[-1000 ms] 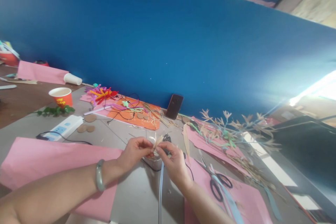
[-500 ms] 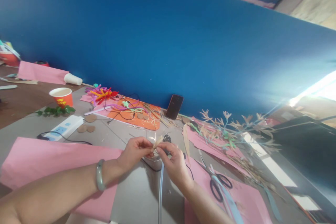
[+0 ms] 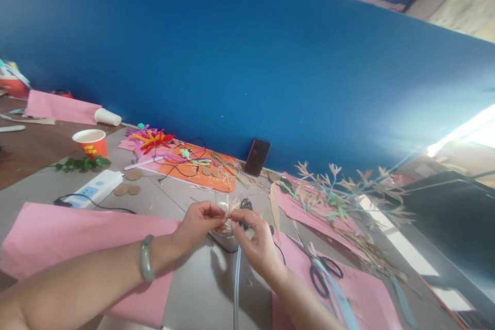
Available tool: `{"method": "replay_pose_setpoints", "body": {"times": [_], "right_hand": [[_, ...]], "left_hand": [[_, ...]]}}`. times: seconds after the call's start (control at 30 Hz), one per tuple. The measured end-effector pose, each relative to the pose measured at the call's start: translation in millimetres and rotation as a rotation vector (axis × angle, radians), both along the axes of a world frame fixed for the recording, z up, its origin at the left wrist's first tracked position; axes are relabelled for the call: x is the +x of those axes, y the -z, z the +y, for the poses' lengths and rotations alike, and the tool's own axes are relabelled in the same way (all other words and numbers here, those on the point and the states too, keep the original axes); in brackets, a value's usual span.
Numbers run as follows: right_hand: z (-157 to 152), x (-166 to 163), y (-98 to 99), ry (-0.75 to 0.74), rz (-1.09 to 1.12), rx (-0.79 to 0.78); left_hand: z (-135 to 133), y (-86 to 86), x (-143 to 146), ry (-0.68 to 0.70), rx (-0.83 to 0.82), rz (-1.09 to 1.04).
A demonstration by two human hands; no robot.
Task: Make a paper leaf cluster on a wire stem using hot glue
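In the head view, a small bundle of pale dried husk strips [image 3: 231, 205] fans upward between my fingertips. My left hand [image 3: 199, 224], with a pale green bangle on its wrist, pinches the base of the bundle. From the other side, the thumb and forefinger of my right hand [image 3: 257, 240] close on the same strips. Below the fingers stands a clear container [image 3: 225, 241], partly hidden by both hands. Just behind the right fingers is a dark round object [image 3: 246, 205] that I cannot make out.
Scissors [image 3: 323, 276] lie on pink paper [image 3: 367, 289] at right, near branching husk stems [image 3: 336, 185]. A phone [image 3: 257, 157] leans on the blue partition [image 3: 232, 62]. At left are a power strip [image 3: 95, 189], a paper cup [image 3: 96, 147] and pipe cleaners [image 3: 152, 139].
My right thumb has slid slightly down from the top of the strips, and the husk tips show more spread out. The left hand has stayed in place.
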State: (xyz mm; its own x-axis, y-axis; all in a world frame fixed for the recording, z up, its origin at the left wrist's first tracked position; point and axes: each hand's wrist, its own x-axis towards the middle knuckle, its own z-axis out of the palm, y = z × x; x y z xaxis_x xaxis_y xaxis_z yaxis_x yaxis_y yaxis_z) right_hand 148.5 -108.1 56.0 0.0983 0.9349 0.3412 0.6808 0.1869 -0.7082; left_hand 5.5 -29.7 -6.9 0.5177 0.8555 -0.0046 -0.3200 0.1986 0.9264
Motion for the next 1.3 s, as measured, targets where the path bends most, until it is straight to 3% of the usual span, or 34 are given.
{"method": "replay_pose_setpoints", "body": {"times": [0.37, 0.9, 1.3], "right_hand": [[1, 1, 8.9, -0.056, -0.047, 0.052], [3, 4, 9.0, 0.014, -0.060, 0.107], [3, 3, 10.5, -0.025, -0.070, 0.132]], "left_hand": [[-2, -8.1, 1, -0.013, -0.095, -0.011], [0, -7.9, -1, 0.023, -0.069, -0.043], [-2, -11.3, -2, 0.030, -0.090, -0.051]]}}
